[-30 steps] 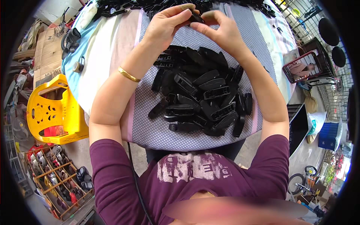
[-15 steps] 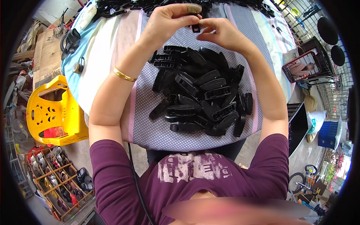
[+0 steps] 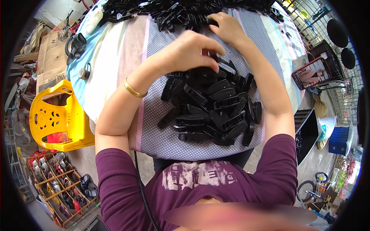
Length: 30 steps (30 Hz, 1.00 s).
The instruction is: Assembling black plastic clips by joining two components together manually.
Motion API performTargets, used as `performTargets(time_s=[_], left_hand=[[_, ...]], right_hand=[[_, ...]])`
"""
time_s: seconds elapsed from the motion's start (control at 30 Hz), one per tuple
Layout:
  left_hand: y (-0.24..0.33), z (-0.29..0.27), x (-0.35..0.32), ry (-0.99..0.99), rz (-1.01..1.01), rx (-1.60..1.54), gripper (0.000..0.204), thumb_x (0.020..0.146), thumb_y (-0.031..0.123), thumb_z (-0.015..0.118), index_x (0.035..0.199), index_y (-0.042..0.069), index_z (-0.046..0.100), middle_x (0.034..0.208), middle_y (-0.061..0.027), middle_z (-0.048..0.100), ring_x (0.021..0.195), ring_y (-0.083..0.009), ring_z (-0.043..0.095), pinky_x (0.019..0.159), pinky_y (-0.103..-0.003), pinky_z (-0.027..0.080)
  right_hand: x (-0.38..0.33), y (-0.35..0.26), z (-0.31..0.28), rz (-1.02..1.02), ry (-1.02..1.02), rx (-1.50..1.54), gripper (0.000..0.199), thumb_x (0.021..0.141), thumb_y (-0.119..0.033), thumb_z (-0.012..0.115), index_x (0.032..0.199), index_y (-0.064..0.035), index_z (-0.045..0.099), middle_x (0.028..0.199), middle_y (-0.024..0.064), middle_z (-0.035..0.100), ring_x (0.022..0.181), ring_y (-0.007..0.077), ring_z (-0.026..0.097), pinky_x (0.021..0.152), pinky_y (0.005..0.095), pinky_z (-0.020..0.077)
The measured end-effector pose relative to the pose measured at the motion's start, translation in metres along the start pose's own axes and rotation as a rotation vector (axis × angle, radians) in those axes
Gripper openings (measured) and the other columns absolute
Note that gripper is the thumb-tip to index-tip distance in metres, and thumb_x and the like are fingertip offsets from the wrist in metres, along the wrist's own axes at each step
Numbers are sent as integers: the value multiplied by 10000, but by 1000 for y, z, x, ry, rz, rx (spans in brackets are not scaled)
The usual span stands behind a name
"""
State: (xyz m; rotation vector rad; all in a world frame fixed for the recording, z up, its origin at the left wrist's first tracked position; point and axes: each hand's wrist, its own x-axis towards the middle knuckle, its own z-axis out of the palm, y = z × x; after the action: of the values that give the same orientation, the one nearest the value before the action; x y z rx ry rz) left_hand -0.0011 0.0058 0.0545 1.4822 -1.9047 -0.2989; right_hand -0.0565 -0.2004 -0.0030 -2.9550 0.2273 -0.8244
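Observation:
A heap of black plastic clip-like parts [image 3: 210,115], long and rounded, lies on the dotted tablecloth [image 3: 158,146] in front of me. My left hand [image 3: 190,50] hovers over the far side of this heap. Its thumb and fingers are curved but apart, and the black parts show below them. Farther off, my right hand [image 3: 229,29] reaches to the near edge of a larger pile of small black parts [image 3: 181,15]. Thumb and forefinger there are spread, with dark pieces beside and between them; I see no piece gripped.
A yellow plastic chair [image 3: 58,119] stands at the table's left, above a wooden rack of shoes [image 3: 63,184]. A phone [image 3: 310,73] is propped at the right edge. A round tape-like item [image 3: 84,72] lies on the left of the cloth. A black cable [image 3: 138,181] hangs by my left side.
Both hands were together above the far side of the heap with a small black part. They have separated: the left came back over the heap, the right moved out to the far pile.

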Motion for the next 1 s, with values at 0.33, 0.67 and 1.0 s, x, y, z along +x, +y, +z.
performTargets(time_s=[0.33, 0.67, 1.0], left_hand=[[-44, -10, 20, 248, -165, 356, 199, 738, 99, 629, 928, 44, 649, 883, -98, 642, 768, -223, 604, 733, -307, 476], [-60, -25, 52, -249, -89, 956, 385, 690, -16, 545, 1071, 33, 570, 930, -104, 608, 884, -231, 544, 783, -319, 443], [-61, -14, 20, 406, -97, 332, 260, 769, 71, 601, 1027, 41, 593, 900, -89, 575, 829, -240, 565, 743, -289, 455]], right_hand=[[-14, 18, -21, -58, -39, 13, 276, 693, -260, 652, 905, -83, 648, 1014, 70, 583, 890, 245, 570, 767, 328, 468], [-5, 14, -42, 229, -108, 447, 291, 752, -184, 645, 1015, -65, 614, 823, 78, 631, 705, 151, 621, 652, 267, 499], [3, -9, -37, 286, -118, 1565, 210, 795, -144, 633, 966, -32, 580, 781, 47, 622, 621, 117, 602, 563, 219, 493]])
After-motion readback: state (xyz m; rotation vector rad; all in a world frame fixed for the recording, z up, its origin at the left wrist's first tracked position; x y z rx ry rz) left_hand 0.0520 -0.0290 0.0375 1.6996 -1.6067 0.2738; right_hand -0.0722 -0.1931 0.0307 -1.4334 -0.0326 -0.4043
